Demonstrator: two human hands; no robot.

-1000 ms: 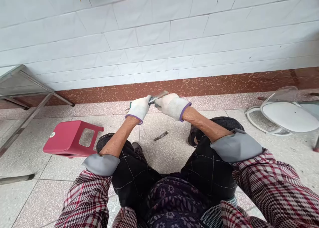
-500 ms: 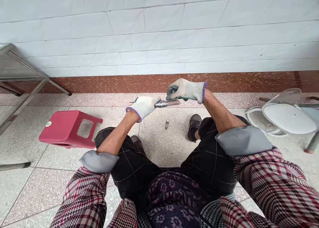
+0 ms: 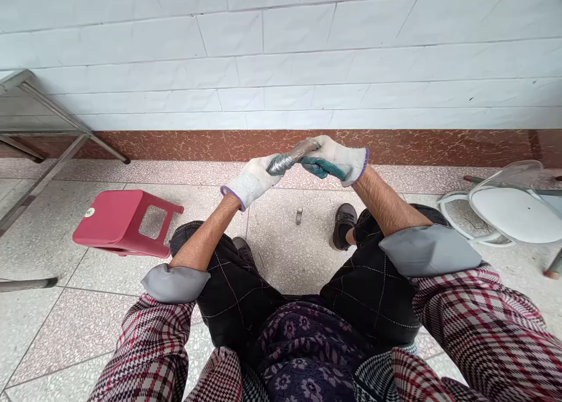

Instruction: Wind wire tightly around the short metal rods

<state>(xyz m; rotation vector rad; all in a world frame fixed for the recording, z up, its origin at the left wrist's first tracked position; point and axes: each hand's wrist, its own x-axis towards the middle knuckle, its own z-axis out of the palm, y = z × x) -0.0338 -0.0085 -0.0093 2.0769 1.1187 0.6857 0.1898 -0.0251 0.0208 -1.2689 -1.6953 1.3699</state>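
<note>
My left hand [image 3: 257, 179], in a white glove with green on the finger side, is closed around one end of a rod [image 3: 290, 158] wound with shiny silvery wire or tape. The rod tilts up to the right, and its far part looks greyish brown. At that upper end my right hand [image 3: 336, 159], gloved alike, has its fingers curled in and pressed on the rod. What the right fingertips pinch there, if anything besides the rod, is hidden. Below the hands, a small silvery cylinder [image 3: 299, 216] stands on the floor between my feet.
A red plastic stool [image 3: 118, 220] is to the left, by a metal-legged table or frame [image 3: 57, 121]. On the right stand a white round-seated chair [image 3: 511, 212] and a greenish leg [image 3: 554, 264]. A white tiled wall [image 3: 281, 68] with a red-brown base rises ahead.
The rod's right end has swung upward from nearly level. My right hand, apart from the rod before, now grips its upper end. The view has shifted slightly.
</note>
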